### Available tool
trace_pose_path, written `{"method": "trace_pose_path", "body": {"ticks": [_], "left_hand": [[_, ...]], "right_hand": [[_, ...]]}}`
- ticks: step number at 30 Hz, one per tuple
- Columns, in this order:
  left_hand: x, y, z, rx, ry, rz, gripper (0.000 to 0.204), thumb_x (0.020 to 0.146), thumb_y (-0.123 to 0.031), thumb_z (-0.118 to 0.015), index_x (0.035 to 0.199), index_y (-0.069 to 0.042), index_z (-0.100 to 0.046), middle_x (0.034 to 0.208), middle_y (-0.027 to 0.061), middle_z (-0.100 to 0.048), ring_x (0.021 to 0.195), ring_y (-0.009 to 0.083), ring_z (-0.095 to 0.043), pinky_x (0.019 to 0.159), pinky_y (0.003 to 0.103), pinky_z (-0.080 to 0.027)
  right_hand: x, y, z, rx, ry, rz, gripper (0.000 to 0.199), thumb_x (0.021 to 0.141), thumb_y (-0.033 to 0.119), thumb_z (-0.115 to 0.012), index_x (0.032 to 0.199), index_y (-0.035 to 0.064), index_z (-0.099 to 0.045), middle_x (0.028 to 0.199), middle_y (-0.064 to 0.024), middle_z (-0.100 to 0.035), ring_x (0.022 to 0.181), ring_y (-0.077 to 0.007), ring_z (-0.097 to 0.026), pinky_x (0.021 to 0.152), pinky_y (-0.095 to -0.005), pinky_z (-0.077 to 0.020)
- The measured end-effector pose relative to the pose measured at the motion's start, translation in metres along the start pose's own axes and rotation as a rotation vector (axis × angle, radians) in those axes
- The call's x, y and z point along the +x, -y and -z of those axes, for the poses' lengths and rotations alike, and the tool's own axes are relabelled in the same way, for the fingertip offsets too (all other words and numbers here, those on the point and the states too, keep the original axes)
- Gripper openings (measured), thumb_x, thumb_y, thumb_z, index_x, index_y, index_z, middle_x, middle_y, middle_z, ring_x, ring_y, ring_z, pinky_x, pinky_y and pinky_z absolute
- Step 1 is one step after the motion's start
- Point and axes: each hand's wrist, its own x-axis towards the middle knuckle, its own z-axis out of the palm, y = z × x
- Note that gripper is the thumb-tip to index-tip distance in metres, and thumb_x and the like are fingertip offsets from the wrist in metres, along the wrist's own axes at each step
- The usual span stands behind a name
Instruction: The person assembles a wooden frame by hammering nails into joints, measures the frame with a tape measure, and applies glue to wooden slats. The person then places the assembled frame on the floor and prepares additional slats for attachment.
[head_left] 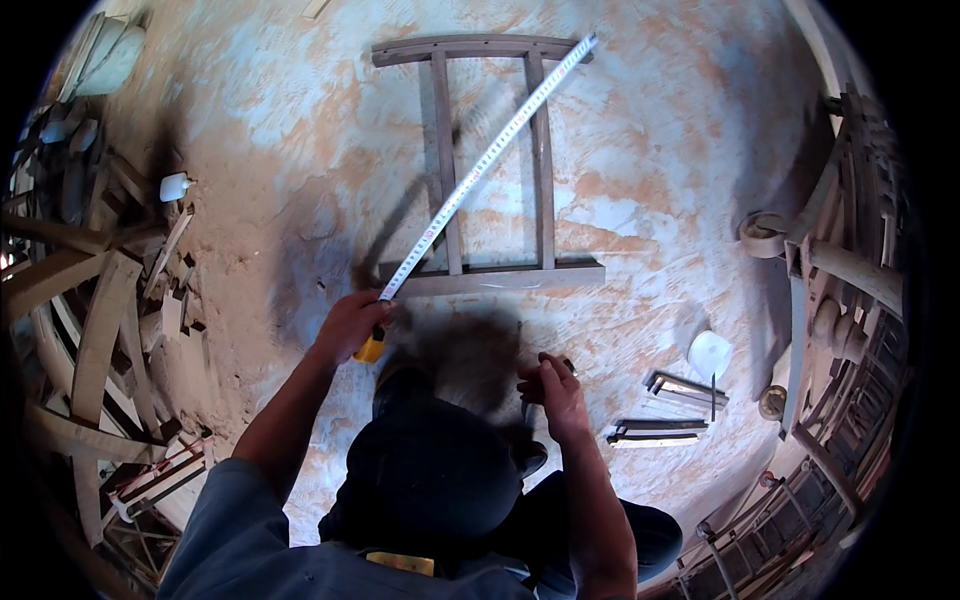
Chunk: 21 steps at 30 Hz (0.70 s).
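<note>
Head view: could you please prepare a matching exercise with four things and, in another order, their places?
1. tape measure
2. wooden frame
3. small white bottle
4. round white object

A. to the right of the right hand
B. near the picture's left side
C. gripped by the left hand
D. crossed by the tape measure

Pairs: 1-C; 2-D; 3-B; 4-A

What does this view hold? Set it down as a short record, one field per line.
Left hand: holds the tape by its yellow case
Right hand: fingers curled; a dark object shows beside it, kind unclear
Tape: drawn out diagonally across the frame, near left to far right
Frame: wooden, two rails joined by two bars, on the floor
Left side: wood pile, white bottle
</note>
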Motion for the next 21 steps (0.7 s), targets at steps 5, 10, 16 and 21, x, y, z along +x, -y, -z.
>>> {"method": "trace_pose_path", "body": {"ticks": [5,10,16,21], "left_hand": [[-0.011,-0.003,0.012,-0.322,0.075,-0.008,0.023,0.094,-0.020,-0.057,0.103,-0.001,-0.065,0.076,0.0045,-0.061,0.070,0.0129,-0.057,0.065,0.028,-0.047],[-0.018,0.007,0.018,-0.333,-0.008,0.010,0.027,0.093,-0.022,-0.056,0.104,0.000,-0.066,0.079,0.0038,-0.061,0.073,0.0133,-0.058,0.066,0.028,-0.047],[-0.010,0.070,0.024,-0.315,-0.227,-0.001,0.029,0.092,-0.025,-0.055,0.095,0.000,-0.069,0.081,0.0096,-0.065,0.075,0.0192,-0.062,0.068,0.033,-0.048],[-0.012,0.067,0.017,0.401,-0.448,-0.112,0.033,0.095,-0.031,-0.051,0.100,-0.001,-0.063,0.095,0.0231,-0.067,0.087,0.0384,-0.064,0.076,0.043,-0.049]], "right_hand": [[-0.005,-0.004,0.011,0.003,-0.052,0.003,0.038,0.096,0.034,-0.052,0.114,0.0026,-0.064,0.095,-0.0073,-0.068,0.078,-0.0158,-0.065,0.070,-0.0285,-0.0525],[-0.005,-0.020,0.026,0.028,-0.054,0.003,0.038,0.099,0.032,-0.050,0.118,0.0013,-0.059,0.095,-0.0081,-0.069,0.079,-0.0154,-0.065,0.069,-0.0288,-0.0531],[-0.001,-0.031,0.035,-0.023,-0.103,-0.009,0.044,0.100,0.033,-0.050,0.128,-0.0011,-0.054,0.095,-0.0103,-0.070,0.079,-0.0158,-0.066,0.069,-0.0289,-0.0537],[-0.003,-0.039,0.039,-0.069,-0.130,-0.039,0.043,0.100,0.030,-0.050,0.127,-0.0025,-0.054,0.093,-0.0102,-0.070,0.076,-0.0154,-0.066,0.066,-0.0292,-0.0540]]}}
